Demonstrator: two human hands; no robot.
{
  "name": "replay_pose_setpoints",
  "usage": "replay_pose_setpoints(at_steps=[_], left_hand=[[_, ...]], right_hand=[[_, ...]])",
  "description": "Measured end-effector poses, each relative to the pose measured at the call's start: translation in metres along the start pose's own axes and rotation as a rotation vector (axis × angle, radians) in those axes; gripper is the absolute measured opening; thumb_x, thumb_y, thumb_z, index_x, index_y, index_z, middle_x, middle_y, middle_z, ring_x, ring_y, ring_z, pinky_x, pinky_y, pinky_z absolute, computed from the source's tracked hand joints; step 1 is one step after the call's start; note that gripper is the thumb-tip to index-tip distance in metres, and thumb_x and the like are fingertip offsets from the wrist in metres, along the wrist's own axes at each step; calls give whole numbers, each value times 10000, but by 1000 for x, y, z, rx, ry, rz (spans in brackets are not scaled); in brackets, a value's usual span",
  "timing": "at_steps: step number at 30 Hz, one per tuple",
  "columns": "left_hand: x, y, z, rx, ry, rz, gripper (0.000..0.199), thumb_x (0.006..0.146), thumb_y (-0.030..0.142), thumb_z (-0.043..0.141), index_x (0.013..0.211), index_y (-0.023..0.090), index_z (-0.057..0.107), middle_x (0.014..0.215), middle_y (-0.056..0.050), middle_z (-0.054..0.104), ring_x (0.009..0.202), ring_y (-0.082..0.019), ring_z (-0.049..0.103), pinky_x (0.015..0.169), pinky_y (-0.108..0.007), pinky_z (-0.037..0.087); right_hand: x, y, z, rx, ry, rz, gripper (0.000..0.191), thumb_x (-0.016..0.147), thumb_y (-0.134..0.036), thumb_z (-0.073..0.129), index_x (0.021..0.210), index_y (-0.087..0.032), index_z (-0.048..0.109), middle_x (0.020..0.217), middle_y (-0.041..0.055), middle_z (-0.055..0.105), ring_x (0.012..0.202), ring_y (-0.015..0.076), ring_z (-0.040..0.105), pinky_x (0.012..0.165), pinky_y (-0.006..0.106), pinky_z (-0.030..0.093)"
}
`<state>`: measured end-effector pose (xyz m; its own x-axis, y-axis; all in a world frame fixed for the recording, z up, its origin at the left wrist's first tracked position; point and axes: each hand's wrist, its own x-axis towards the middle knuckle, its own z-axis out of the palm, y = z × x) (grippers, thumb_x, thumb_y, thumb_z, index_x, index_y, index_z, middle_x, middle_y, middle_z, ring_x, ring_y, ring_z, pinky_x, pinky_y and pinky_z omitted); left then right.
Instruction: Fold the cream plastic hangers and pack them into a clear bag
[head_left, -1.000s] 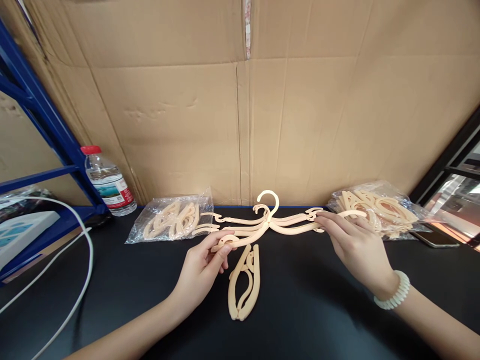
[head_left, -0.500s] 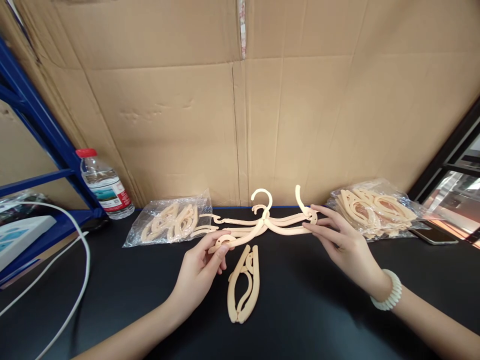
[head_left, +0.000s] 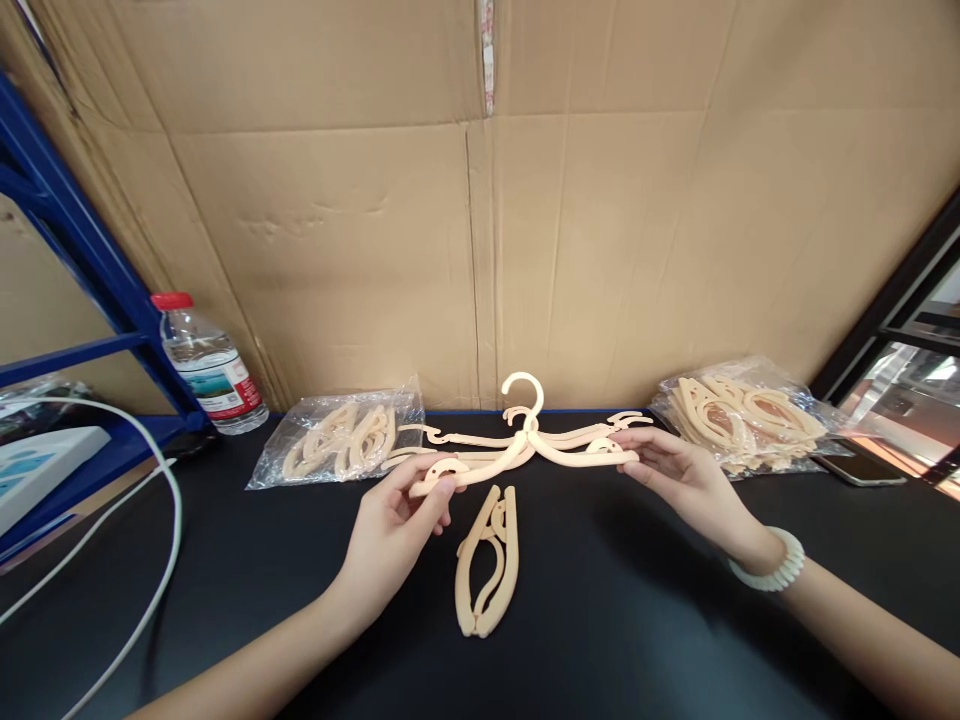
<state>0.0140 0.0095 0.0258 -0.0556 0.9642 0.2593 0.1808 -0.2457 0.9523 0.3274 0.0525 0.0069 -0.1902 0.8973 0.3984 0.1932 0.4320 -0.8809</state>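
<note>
Between my two hands is a cream folding hanger (head_left: 564, 458), its arms spread and its hook pointing up. My left hand (head_left: 401, 520) pinches the end of its left arm. At the right arm's end, my right hand (head_left: 679, 480) grips with thumb and fingers. Just behind it, other unfolded hangers (head_left: 480, 440) lie on the table, partly covered by the held one. A folded hanger (head_left: 466, 580) rests on the table in front, between my forearms, touched by neither hand.
Clear plastic bags of folded hangers lie at the left (head_left: 341, 440) and right (head_left: 750, 410) on the black table (head_left: 600, 620). A water bottle (head_left: 214, 370) stands back left, near a white cable (head_left: 176, 520). A phone (head_left: 859, 468) lies far right. Cardboard (head_left: 337, 250) walls the back.
The upright curved piece at the hanger's right end has swung down against the arm. My right hand has shifted its fingers and now holds that end. My left hand keeps its grip.
</note>
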Motion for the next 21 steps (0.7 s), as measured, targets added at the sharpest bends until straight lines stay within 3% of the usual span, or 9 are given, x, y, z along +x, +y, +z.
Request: replay_pose_setpoints(at_steps=[5, 9, 12, 15, 18, 21], left_hand=[[1, 0, 0, -169, 72, -37, 285, 749, 328, 731, 942, 154, 614, 758, 3, 620, 574, -81, 529, 506, -183, 466], [-4, 6, 5, -210, -22, -52, 213, 762, 318, 723, 829, 147, 615, 753, 1, 605, 598, -79, 529, 535, -180, 470], [-12, 11, 13, -188, -115, -74, 240, 774, 329, 711, 712, 141, 576, 641, 17, 555, 571, -82, 521, 543, -188, 470], [-21, 14, 20, -178, -199, -125, 249, 788, 362, 694, 748, 143, 583, 614, 18, 550, 551, -90, 520, 527, -200, 472], [-28, 14, 26, -187, -238, -165, 258, 783, 381, 693, 797, 143, 597, 646, 4, 576, 551, -96, 523, 509, -203, 472], [-30, 13, 29, -188, -259, -169, 255, 782, 383, 689, 817, 144, 607, 660, 2, 582, 544, -91, 512, 510, -202, 471]], right_hand=[[-1, -2, 2, 318, -57, 164, 277, 804, -382, 701, 1032, -228, 665, 1118, 68, 636, 1051, 219, 596, 981, 415, 470], [-9, -12, 19, 537, -24, 246, 300, 792, -332, 724, 1040, -244, 582, 932, 16, 631, 912, 163, 605, 905, 373, 491], [-16, -21, 36, 539, -32, 283, 256, 791, -319, 728, 879, -223, 508, 829, -5, 619, 819, 146, 600, 831, 337, 499], [-23, -30, 47, 429, -194, 262, 223, 830, -325, 689, 808, -200, 505, 891, 20, 631, 878, 153, 596, 857, 322, 479], [-29, -38, 52, 370, -401, 224, 130, 880, -307, 630, 933, -198, 586, 966, 37, 617, 937, 153, 590, 894, 316, 467], [-36, -44, 54, 400, -559, 200, 179, 918, -282, 571, 1082, -221, 613, 1048, 51, 573, 969, 163, 597, 893, 338, 486]])
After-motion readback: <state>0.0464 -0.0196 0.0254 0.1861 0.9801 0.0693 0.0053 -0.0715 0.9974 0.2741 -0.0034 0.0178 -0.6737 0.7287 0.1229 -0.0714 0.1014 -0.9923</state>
